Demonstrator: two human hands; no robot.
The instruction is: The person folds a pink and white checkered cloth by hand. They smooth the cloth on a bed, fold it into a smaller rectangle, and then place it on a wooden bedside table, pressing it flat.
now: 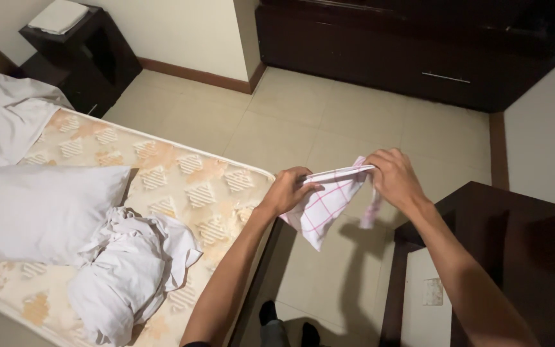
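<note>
My left hand (pixel 288 190) and right hand (pixel 393 178) each pinch one end of a white cloth with pink checks (pixel 324 205), stretching its top edge level while the rest hangs over the tiled floor (pixel 303 122). It hangs just beside the bare mattress (pixel 181 173), where a pillow (pixel 40 212) and crumpled white sheet (pixel 130 270) lie.
</note>
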